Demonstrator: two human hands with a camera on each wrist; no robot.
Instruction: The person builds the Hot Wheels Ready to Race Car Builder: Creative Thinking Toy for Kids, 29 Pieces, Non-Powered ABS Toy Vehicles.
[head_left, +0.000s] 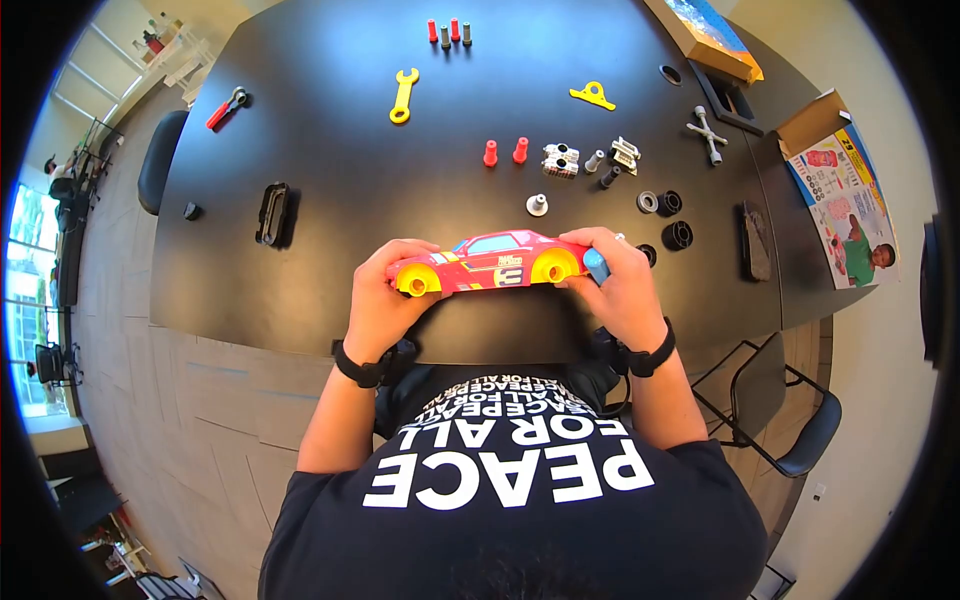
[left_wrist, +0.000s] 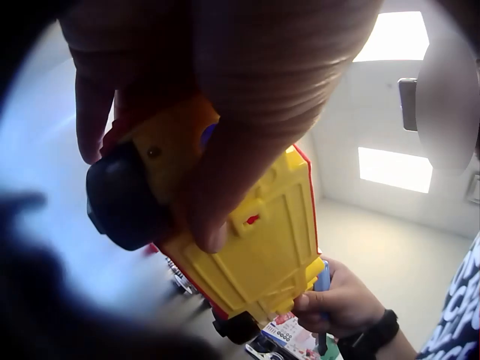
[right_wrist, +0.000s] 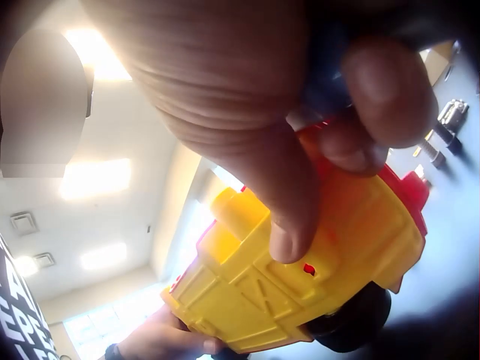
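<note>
1. Nearest, at bottom of head frame: black shirt (head_left: 640,540) with white lettering.
2. In middle of head frame, between both hands: toy car (head_left: 495,268). Judged partway through assembly. Shows red body joined to yellow underside (left_wrist: 255,251); carries black wheels (left_wrist: 127,199) along one side, leaves yellow hubs (head_left: 555,270) bare along the other. Likely still wanting: remaining wheels, loose parts beyond.
3. With left hand (head_left: 383,298): fingers curled round car's end at centre left, thumb pressed to underside.
4. With right hand (head_left: 630,290): pinching opposite end, thumb underneath; also holding blue object (head_left: 597,264), kind unclear.
5. Beyond, right of centre: loose black rings (head_left: 677,236), judged unfitted.
6. Farther, upper centre right: silver engine-like pieces (head_left: 561,160), red bolts (head_left: 520,151) standing alongside.
7. Farthest: yellow wrench (head_left: 403,97) at upper centre left, open box (head_left: 705,42) at upper right.
</note>
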